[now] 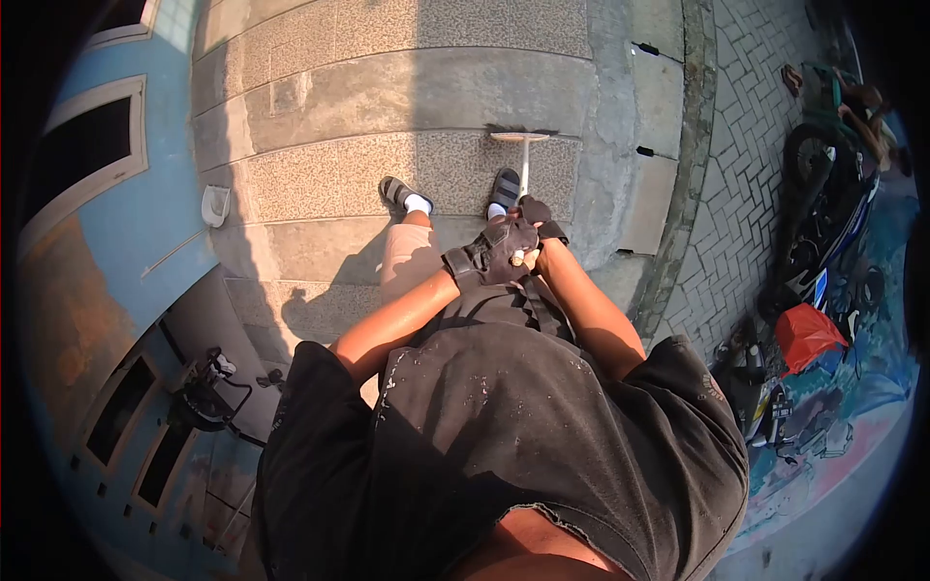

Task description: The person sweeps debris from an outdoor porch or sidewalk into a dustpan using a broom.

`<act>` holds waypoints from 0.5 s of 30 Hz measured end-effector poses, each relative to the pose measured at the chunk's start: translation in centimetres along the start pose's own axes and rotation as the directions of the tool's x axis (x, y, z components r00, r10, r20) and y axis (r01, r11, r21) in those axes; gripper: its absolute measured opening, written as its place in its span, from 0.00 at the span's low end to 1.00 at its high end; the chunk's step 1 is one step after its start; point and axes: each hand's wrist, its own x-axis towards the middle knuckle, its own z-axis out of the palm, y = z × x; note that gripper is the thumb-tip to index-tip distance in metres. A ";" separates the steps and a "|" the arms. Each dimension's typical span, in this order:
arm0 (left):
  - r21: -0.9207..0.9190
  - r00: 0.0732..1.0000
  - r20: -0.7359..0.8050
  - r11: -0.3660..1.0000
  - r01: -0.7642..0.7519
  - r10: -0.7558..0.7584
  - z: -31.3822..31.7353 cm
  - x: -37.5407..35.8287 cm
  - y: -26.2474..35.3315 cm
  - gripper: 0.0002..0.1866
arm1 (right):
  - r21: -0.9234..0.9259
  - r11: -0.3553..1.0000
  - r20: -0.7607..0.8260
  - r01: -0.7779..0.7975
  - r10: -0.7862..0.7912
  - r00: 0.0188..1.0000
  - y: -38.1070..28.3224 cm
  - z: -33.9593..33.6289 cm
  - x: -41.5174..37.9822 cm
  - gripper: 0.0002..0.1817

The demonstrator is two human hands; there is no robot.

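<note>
Both gloved hands, left hand (pixel 489 257) and right hand (pixel 536 215), grip my broom handle (pixel 524 165); head (pixel 520 137) at twelve o'clock on the step (pixel 339 174), mid-sweep; next, I'd pull back.

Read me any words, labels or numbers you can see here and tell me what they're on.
No text can be read.
Shirt: a small round mark on one sleeve, too blurred to read.
Motorbike: white and blue panels, no legible lettering.
Red bag: plain.
Gloves on the left hand and right hand, both gripping the long handle: no legible label.
</note>
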 end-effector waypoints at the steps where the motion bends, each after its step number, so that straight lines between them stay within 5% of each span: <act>1: 0.084 1.000 0.005 0.996 -0.013 0.013 -1.2 0.9 1.0 0.07 | -0.120 0.990 -0.150 0.077 -0.095 0.984 -0.8 0.8 -1.7 0.08; 5: -0.030 0.995 -0.025 0.995 0.096 -0.097 -2.0 0.0 -3.3 0.08 | -0.473 0.870 -0.346 0.135 -0.325 0.880 -1.7 3.5 0.0 0.07; 9: -0.058 0.964 -0.232 0.991 0.120 -0.130 -5.9 -4.4 -8.1 0.07 | -0.800 0.595 -0.252 0.076 -0.449 0.857 2.0 9.1 8.0 0.06; 12: -0.153 0.898 -0.234 0.926 0.344 -0.372 -13.3 -11.9 -9.5 0.07 | -0.875 0.480 -0.137 0.065 -0.373 0.918 7.2 16.0 14.2 0.06; 15: 0.104 0.898 -0.342 0.938 0.331 -0.279 -21.9 -17.9 -7.0 0.09 | -0.787 0.601 0.003 0.137 -0.219 0.976 14.2 24.1 19.2 0.05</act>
